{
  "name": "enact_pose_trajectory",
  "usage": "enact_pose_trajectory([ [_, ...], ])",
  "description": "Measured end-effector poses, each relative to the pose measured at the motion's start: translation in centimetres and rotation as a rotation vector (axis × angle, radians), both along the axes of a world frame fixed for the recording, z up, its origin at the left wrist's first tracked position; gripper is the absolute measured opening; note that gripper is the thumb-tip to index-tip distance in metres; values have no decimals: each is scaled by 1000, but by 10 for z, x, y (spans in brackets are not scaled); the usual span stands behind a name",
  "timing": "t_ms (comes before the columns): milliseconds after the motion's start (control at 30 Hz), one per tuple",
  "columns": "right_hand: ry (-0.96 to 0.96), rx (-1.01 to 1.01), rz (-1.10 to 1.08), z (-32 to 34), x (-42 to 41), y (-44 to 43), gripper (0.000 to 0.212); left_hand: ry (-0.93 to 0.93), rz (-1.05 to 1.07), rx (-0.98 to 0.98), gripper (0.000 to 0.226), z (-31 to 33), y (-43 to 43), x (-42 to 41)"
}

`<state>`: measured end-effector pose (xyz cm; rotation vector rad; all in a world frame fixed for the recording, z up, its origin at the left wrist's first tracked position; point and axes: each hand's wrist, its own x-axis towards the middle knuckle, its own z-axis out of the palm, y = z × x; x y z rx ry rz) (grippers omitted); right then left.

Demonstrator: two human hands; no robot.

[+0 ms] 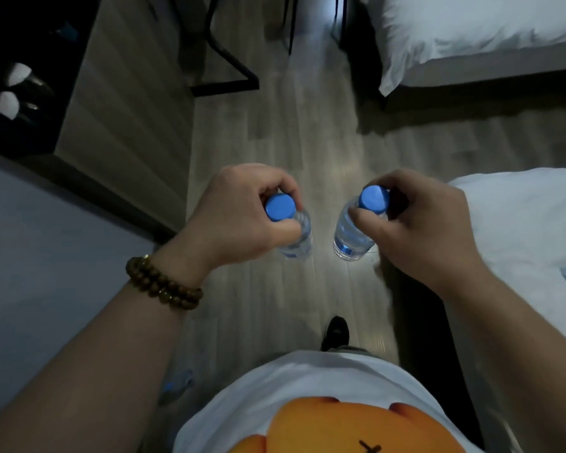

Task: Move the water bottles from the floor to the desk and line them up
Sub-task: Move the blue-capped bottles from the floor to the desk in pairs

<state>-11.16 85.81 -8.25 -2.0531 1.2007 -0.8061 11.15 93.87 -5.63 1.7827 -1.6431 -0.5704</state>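
Observation:
I hold two clear water bottles with blue caps above the wooden floor [275, 152]. My left hand [239, 210], with a brown bead bracelet on the wrist, grips the left bottle [299, 238] just under its cap. My right hand [419, 223] grips the right bottle [348, 237] by its neck. Both bottles hang upright, side by side and apart, seen from above. A wooden cabinet side [121, 103] stands to the left; I cannot tell whether it belongs to the desk.
A bed with white bedding [520, 223] lies close on the right, and another bed [471, 37] is at the top right. Black metal furniture legs [229, 76] stand on the floor ahead. My dark shoe [335, 331] shows below the bottles.

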Motion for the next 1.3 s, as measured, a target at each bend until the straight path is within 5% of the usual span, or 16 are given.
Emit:
enact_pose_trajectory([
  [300, 43, -4, -60, 9, 2, -95, 20, 63, 67, -98, 11, 2, -104, 8],
  [933, 77, -41, -283, 20, 180, -255, 20, -7, -319, -121, 9, 3, -320, 192],
  [1300, 53, -47, -240, 8, 255, -381, 16, -3, -185, -64, 10, -4, -437, 277],
])
